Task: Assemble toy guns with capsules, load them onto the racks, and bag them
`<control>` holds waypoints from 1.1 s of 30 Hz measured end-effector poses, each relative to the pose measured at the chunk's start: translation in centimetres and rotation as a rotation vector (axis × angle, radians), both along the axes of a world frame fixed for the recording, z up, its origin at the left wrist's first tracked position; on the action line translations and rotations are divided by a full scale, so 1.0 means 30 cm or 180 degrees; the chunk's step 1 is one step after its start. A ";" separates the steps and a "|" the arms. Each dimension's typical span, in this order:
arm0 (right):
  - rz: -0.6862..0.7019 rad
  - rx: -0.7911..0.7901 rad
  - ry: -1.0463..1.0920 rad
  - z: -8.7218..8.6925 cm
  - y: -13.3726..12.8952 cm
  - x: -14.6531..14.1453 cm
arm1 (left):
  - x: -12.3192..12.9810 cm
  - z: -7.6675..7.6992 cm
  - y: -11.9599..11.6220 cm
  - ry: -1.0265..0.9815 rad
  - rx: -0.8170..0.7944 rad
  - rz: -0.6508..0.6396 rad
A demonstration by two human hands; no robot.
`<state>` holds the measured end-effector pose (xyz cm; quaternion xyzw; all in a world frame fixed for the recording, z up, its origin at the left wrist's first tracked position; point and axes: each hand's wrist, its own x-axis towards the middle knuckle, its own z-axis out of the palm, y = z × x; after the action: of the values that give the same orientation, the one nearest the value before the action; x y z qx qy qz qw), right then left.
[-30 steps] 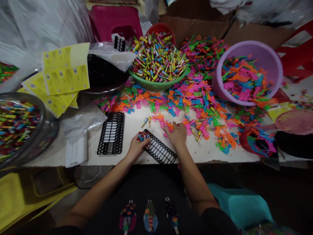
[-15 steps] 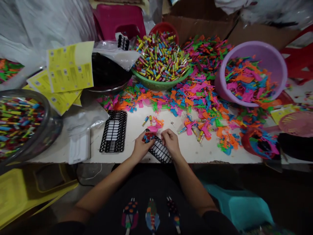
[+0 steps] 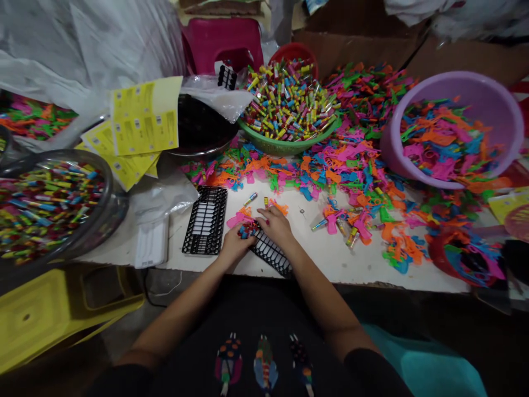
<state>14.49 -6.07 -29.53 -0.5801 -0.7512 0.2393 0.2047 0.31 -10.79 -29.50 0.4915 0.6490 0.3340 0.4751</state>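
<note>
A bunch of small colourful tubes (image 3: pixel 247 229) with red ends sits in my left hand (image 3: pixel 233 246), whose fingers are closed around it. Under both hands lies a black plastic rack (image 3: pixel 270 252) with rows of slots, slanted near the table edge. My right hand (image 3: pixel 278 226) is over the rack's far end, fingers bent together beside the tubes. A spot of red shows at its fingertips, too small to name. Just beyond are a loose tube (image 3: pixel 250 199) and pink and orange toy-gun pieces (image 3: pixel 239 218). A second black rack (image 3: pixel 205 220) lies flat to the left.
A green basin (image 3: pixel 289 144) of tubes stands at the back. To the right are a purple tub (image 3: pixel 457 82) and heaped plastic toy guns (image 3: pixel 355 165). At left are a dark basin (image 3: pixel 108 182) of tubes, yellow printed sheets (image 3: pixel 144 132) and a white box (image 3: pixel 151 242).
My right hand has moved left and forward over the rack's far end, towards the tubes in my left hand. The whole view has shifted slightly.
</note>
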 end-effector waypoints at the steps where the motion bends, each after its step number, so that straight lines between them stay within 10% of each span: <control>1: 0.0225 -0.0061 -0.0097 -0.007 0.016 -0.021 | -0.003 -0.002 -0.003 0.0081 -0.0032 -0.0116; 6: 0.0448 -0.0238 -0.0248 -0.021 0.045 -0.073 | -0.027 -0.007 -0.023 0.0289 0.0109 0.0022; 11: -0.0040 -0.0597 0.1007 0.030 0.006 -0.002 | -0.075 0.036 0.000 0.0091 0.0857 0.0751; 20: -0.0996 -0.0548 0.3396 0.140 -0.078 0.042 | 0.088 0.161 0.002 -0.2092 -0.0315 0.0345; 27: -0.1750 -0.0150 0.3268 0.108 -0.112 0.023 | 0.138 0.163 -0.022 -0.1791 -0.0260 0.0430; 33: -0.1345 -0.0007 0.2452 0.136 -0.137 0.031 | 0.115 0.135 -0.016 -0.0729 0.0457 0.0289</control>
<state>15.43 -10.18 -25.46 -0.5897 -0.4846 0.3918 0.5137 3.76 -11.28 -25.46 0.4530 0.5865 0.4546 0.4941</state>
